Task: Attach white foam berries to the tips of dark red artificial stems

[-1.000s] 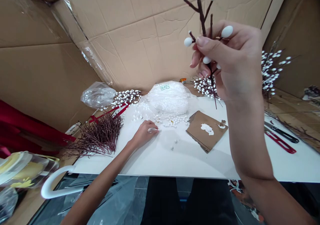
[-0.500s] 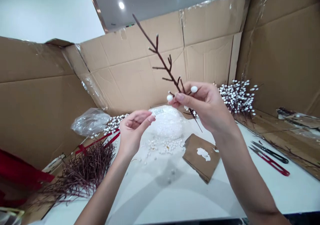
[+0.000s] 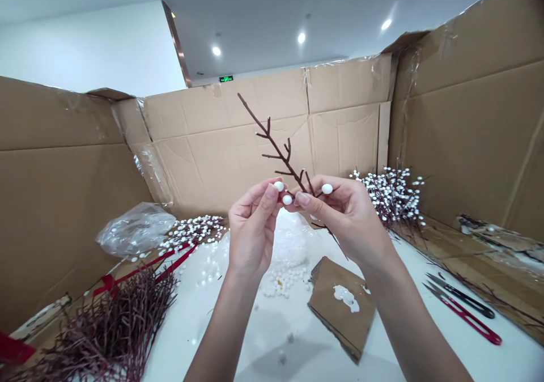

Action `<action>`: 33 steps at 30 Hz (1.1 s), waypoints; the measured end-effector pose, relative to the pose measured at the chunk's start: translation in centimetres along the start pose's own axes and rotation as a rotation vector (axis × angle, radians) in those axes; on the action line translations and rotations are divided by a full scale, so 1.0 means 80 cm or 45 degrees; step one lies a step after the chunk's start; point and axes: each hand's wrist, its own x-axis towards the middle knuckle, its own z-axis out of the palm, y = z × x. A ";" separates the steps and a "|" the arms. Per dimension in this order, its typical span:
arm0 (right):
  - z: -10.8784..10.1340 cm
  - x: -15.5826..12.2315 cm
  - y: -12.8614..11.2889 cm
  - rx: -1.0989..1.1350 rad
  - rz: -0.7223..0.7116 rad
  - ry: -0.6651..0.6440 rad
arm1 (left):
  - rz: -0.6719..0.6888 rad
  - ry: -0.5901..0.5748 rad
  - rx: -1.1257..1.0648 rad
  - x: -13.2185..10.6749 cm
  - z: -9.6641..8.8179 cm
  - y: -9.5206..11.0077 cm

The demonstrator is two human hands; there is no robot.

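Note:
My right hand is shut on a thin brown artificial twig, pinching it low on the stem. Small white oval beads sit on the twig's side shoots. My left hand is raised beside it, with thumb and fingertips closed on one white bead. Behind both hands, a clear plastic bag of white beads is partly hidden. Loose beads lie below it. A cardboard scrap with a white glue-like dab lies under my right forearm.
A heap of bare brown twigs lies at the left on a white table. Beaded twigs stand at the right. Red-handled snips and black-handled snips lie at the right. Cardboard walls surround the table.
My left hand has closed from an open, empty pose onto a bead on the twig. Both hands have moved lower in view, and the camera has tilted upward.

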 end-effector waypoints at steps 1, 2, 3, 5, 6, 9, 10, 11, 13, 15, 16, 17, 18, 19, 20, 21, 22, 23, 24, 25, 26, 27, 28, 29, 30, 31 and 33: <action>0.001 0.000 0.000 0.004 0.007 0.003 | 0.003 -0.007 0.024 0.000 -0.001 -0.001; 0.002 0.000 0.000 0.003 0.014 0.007 | 0.006 -0.012 0.050 0.000 -0.002 -0.001; 0.003 -0.001 0.000 -0.008 0.019 0.013 | 0.009 -0.015 0.075 0.000 -0.003 -0.002; 0.004 -0.001 0.000 -0.048 0.021 0.033 | 0.022 -0.014 0.118 0.001 -0.004 -0.002; 0.004 -0.002 0.000 -0.068 0.017 0.042 | 0.030 -0.011 0.135 0.001 -0.005 -0.003; 0.005 -0.002 -0.002 -0.120 0.003 0.074 | 0.054 -0.008 0.167 0.001 -0.006 -0.003; 0.006 -0.003 -0.002 -0.135 0.002 0.084 | 0.056 -0.008 0.173 0.001 -0.006 -0.004; 0.006 -0.003 -0.003 -0.148 0.002 0.093 | 0.056 -0.008 0.176 0.002 -0.006 -0.004; 0.007 -0.003 -0.004 -0.168 0.008 0.107 | 0.046 0.004 0.174 0.002 -0.006 -0.004; 0.008 -0.003 -0.004 -0.164 0.010 0.127 | 0.032 0.023 0.160 0.003 -0.006 -0.005; 0.010 -0.004 -0.003 -0.158 0.007 0.135 | 0.026 0.030 0.146 0.003 -0.006 -0.005; 0.011 -0.004 -0.003 -0.154 0.001 0.146 | 0.021 0.032 0.126 0.003 -0.006 -0.005; 0.012 -0.004 -0.002 -0.155 -0.009 0.155 | 0.016 0.025 0.105 0.003 -0.006 -0.005; 0.014 -0.004 -0.001 -0.164 -0.022 0.164 | 0.012 0.013 0.088 0.003 -0.006 -0.006; 0.015 -0.005 0.000 -0.179 -0.035 0.174 | 0.010 -0.001 0.078 0.003 -0.006 -0.006; 0.017 -0.006 0.001 -0.196 -0.047 0.184 | 0.012 -0.011 0.078 0.003 -0.006 -0.006; 0.018 -0.006 0.001 -0.208 -0.061 0.196 | 0.016 -0.018 0.085 0.003 -0.006 -0.006; 0.019 -0.007 0.002 -0.217 -0.069 0.206 | 0.021 -0.022 0.097 0.004 -0.006 -0.006; 0.020 -0.008 0.002 -0.223 -0.071 0.211 | 0.028 -0.023 0.111 0.004 -0.006 -0.005; 0.020 -0.008 0.002 -0.227 -0.072 0.216 | 0.037 -0.023 0.123 0.004 -0.006 -0.005; 0.021 -0.009 0.003 -0.229 -0.071 0.218 | 0.048 -0.025 0.132 0.004 -0.006 -0.005; 0.021 -0.009 0.003 -0.231 -0.071 0.219 | 0.060 -0.026 0.140 0.005 -0.006 -0.004; 0.022 -0.009 0.003 -0.234 -0.071 0.224 | 0.074 -0.023 0.150 0.004 -0.006 -0.004; 0.022 -0.009 0.002 -0.239 -0.074 0.232 | 0.087 -0.017 0.163 0.004 -0.006 -0.004; 0.023 -0.010 0.002 -0.245 -0.080 0.242 | 0.099 -0.011 0.181 0.004 -0.006 -0.003; 0.024 -0.010 0.002 -0.250 -0.086 0.252 | 0.108 -0.003 0.203 0.003 -0.005 -0.003; 0.025 -0.011 0.002 -0.253 -0.100 0.268 | 0.123 0.015 0.253 0.002 -0.005 -0.003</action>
